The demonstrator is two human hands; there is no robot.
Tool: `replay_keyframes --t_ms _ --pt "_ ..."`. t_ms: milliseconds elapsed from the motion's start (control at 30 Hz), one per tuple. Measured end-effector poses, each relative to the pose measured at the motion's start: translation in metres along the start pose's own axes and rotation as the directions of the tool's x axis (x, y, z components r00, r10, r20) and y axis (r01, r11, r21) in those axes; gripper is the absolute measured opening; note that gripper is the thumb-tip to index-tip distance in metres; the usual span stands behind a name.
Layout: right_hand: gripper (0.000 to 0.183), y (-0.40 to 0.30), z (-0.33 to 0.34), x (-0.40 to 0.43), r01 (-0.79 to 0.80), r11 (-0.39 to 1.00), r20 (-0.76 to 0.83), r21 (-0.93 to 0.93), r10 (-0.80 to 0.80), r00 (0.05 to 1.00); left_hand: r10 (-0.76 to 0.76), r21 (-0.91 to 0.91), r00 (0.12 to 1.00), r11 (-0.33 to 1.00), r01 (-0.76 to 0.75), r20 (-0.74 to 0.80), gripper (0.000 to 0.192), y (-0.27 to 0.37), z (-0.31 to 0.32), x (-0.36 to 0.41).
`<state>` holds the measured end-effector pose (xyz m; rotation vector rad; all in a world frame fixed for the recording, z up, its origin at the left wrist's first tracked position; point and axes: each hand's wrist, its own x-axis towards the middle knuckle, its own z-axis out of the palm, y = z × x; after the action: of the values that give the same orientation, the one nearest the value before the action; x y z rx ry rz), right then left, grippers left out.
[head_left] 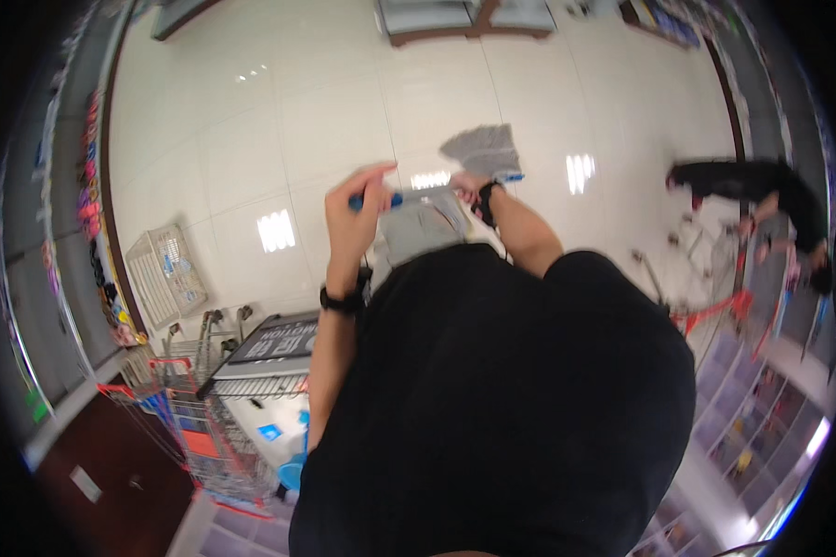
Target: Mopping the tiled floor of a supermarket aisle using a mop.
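Note:
A broom with a grey bristle head (484, 150) is held across in front of my body, above the tiled floor. My left hand (359, 205) has its thumb over the blue grip (396, 200) at the handle's left end, with its index finger stretched out. My right hand (468, 186) is closed around the shaft at the right, just below the bristles. A bit of blue (514, 178) shows beside that wrist. Below the shaft is a blurred light grey shape (418, 233), partly hidden by my black shirt; I cannot tell what it is.
Shelves of goods (90, 181) line the left side. A white plastic basket (167, 275) lies on the floor near shopping carts (202, 418) and a rack with a printed panel (275, 344). At right, a person in black (801, 202) stands by another cart (717, 313). Display bases (470, 31) stand ahead.

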<state>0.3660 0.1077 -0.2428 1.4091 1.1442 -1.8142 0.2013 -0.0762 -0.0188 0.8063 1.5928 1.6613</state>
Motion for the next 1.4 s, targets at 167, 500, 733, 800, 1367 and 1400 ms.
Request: replay_keyframes --t_ms 167,500,733,800,1367,1400 --pt "0.021 0.039 0.032 0.018 -0.037 0.930 -0.098 0.366 0.078 0.992 -0.033 0.006 0.934 0.999 0.032 0.356 0.022 -0.002 -0.022 0.028" --pt "0.029 -0.109 0.110 0.070 0.166 0.943 -0.190 0.288 -0.114 0.975 0.052 0.007 0.991 0.999 -0.053 0.120 0.020 0.024 -0.155 0.075" --pt "0.021 -0.272 0.246 0.126 0.443 0.881 -0.121 0.165 -0.427 0.896 0.129 0.289 0.947 0.957 -0.041 -0.294 0.021 0.067 -0.261 0.075" --pt "0.023 -0.306 0.287 0.146 0.486 0.872 -0.038 0.053 -0.485 0.874 0.176 0.324 0.899 0.945 -0.040 -0.401 0.022 0.072 -0.294 0.070" --pt "0.029 -0.258 0.321 0.125 0.287 0.864 -0.198 0.413 -0.223 0.955 0.007 0.107 0.965 0.994 -0.036 0.263 0.021 0.057 -0.403 0.169" --pt "0.029 -0.254 0.328 0.110 0.275 0.838 -0.264 0.472 -0.164 0.951 0.008 0.100 0.956 0.994 -0.039 0.293 0.021 0.051 -0.403 0.180"
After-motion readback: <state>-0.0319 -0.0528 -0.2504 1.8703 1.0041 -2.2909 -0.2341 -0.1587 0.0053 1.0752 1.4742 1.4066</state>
